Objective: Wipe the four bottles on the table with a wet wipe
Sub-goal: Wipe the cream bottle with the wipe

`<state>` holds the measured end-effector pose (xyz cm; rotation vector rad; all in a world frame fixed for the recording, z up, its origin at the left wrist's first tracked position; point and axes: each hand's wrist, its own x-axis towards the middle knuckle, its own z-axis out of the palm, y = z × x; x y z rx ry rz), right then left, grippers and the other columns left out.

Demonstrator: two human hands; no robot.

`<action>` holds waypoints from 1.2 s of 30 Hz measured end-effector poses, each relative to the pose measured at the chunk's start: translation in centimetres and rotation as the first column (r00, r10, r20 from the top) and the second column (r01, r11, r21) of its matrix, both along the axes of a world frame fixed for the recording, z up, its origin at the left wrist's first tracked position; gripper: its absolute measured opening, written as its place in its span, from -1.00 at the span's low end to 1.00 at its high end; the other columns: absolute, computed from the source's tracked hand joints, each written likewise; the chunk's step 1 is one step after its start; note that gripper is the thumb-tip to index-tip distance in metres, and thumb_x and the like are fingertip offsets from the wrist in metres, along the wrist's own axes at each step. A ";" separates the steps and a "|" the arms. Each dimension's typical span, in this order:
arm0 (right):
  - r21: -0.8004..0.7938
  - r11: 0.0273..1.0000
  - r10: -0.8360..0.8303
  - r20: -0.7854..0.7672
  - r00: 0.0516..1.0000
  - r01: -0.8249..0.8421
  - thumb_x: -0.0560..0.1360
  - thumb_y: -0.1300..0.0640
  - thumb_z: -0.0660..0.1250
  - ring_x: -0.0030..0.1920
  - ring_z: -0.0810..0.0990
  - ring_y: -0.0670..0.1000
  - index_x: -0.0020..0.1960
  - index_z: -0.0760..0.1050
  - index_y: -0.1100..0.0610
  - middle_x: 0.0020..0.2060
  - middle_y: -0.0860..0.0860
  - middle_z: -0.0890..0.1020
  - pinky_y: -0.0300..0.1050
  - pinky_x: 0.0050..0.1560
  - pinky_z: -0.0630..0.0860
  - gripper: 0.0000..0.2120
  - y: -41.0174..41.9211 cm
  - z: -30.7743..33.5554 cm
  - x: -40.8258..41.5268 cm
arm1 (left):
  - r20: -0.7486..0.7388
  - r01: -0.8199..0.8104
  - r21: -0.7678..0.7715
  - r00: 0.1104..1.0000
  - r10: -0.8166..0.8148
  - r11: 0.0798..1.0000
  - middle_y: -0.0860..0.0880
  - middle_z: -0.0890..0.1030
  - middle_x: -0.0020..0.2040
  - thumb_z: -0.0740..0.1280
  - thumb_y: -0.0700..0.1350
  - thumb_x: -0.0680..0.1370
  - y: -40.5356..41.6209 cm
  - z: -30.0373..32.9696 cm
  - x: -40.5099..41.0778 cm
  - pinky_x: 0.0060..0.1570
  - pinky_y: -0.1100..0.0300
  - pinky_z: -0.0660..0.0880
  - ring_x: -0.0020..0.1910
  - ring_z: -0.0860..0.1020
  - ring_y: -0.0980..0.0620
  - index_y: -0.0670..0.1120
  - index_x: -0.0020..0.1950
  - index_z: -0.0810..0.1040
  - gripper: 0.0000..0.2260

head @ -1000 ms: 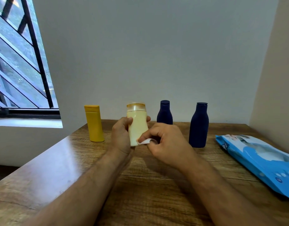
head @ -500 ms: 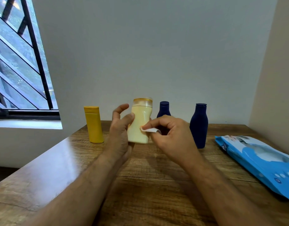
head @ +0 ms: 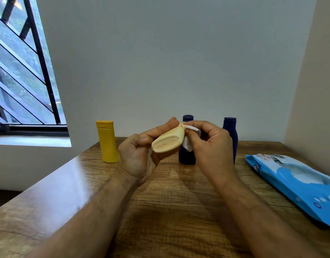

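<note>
My left hand [head: 137, 157] holds a cream bottle [head: 169, 141] lifted off the table and tipped over, its flat bottom facing me. My right hand [head: 210, 146] pinches a small white wet wipe [head: 187, 144] against the bottle's right side. A yellow bottle [head: 106, 141] stands upright on the wooden table [head: 171, 202] to the left. Behind my hands stand two dark blue bottles, one [head: 187, 157] mostly hidden by the cream bottle and my right hand, the other [head: 230, 133] partly hidden by that hand.
A blue pack of wet wipes [head: 298, 183] lies at the table's right side, close to the beige wall. A barred window [head: 20, 71] is at the left above a white sill. A grey wall rises right behind the bottles.
The cream bottle has gone from upright on the table to raised and tipped, bottom toward me. My right hand with the wipe has risen along its side.
</note>
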<state>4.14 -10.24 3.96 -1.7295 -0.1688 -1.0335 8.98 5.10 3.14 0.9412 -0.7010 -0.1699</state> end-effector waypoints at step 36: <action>-0.095 0.968 -0.222 0.093 0.971 0.230 0.49 0.20 0.39 -0.10 0.58 -0.19 0.01 0.66 0.04 -0.11 -0.09 0.65 -0.46 -0.16 0.49 -0.86 0.4 0.4 -0.7 | 0.791 -0.951 0.142 0.277 0.545 0.276 0.10 0.63 0.00 0.58 -0.16 0.36 0.1 -2.0 1.7 -0.10 0.28 0.51 0.00 0.57 0.12 -0.03 0.17 0.61 -0.60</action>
